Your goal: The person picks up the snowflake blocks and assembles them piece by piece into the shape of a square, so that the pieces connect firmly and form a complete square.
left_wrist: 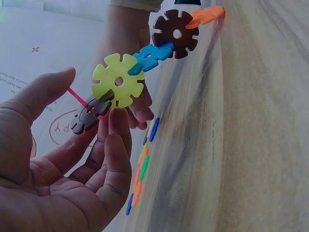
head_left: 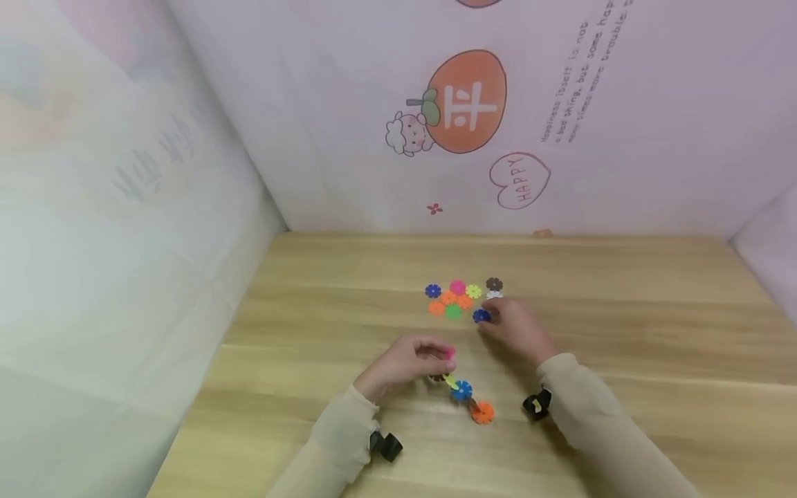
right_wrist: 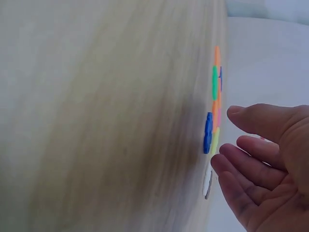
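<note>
My left hand (head_left: 405, 361) pinches the pink snowflake disc (left_wrist: 77, 97) at one end of a chain of interlocked plastic discs. From it run a dark brown disc (left_wrist: 91, 114), a yellow disc (left_wrist: 107, 83), a blue disc (left_wrist: 153, 56), another brown disc (left_wrist: 170, 25) and an orange disc (head_left: 482, 413), whose far end hangs low over the table. My right hand (head_left: 514, 328) reaches over a loose dark blue disc (head_left: 481, 316). In the right wrist view its thumb and fingers are spread apart beside that disc (right_wrist: 208, 133), holding nothing.
Loose discs lie in a group on the wooden table (head_left: 311, 311), among them a green disc (head_left: 453, 312), a pink disc (head_left: 457, 287) and a blue disc (head_left: 432, 291). A dark disc (head_left: 495, 283) and a white disc (head_left: 495, 295) lie at the right. A printed wall (head_left: 349, 173) stands behind.
</note>
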A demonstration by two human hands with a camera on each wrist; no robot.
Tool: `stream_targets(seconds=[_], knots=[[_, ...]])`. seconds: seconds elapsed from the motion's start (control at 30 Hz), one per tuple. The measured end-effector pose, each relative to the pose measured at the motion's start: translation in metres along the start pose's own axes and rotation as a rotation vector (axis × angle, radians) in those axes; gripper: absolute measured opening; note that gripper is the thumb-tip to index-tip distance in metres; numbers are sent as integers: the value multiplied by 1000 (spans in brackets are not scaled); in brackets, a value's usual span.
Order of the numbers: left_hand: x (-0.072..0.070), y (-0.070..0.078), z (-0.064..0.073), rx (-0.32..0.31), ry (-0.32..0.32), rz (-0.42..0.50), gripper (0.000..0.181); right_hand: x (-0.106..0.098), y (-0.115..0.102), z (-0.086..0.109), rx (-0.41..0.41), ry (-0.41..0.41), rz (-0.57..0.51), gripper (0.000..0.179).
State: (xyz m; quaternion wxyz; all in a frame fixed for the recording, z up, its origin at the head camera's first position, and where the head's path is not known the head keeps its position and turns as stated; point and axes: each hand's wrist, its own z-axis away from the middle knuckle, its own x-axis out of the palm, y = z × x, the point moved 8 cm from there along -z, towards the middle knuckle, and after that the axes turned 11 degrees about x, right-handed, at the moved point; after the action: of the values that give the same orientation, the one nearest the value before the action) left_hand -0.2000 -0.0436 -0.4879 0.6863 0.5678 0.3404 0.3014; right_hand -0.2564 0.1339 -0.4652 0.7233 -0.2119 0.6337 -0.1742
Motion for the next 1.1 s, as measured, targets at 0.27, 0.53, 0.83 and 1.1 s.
stream_targets(seconds=[0.27,0.53,0.83,1.1], knots=[[4,-9,4,-22,8,21,39,12,4,-4,30,-3,46,40],[1,-2,-1,-13,18,3,40,5,1,-12,7,13,74,29],[0,1,-2,-17,27,-12,40,5,1,-12,-17,0,32,31],[0,2,0,-20,34,9,42,6,5,-7,-20,-31,-6,28]])
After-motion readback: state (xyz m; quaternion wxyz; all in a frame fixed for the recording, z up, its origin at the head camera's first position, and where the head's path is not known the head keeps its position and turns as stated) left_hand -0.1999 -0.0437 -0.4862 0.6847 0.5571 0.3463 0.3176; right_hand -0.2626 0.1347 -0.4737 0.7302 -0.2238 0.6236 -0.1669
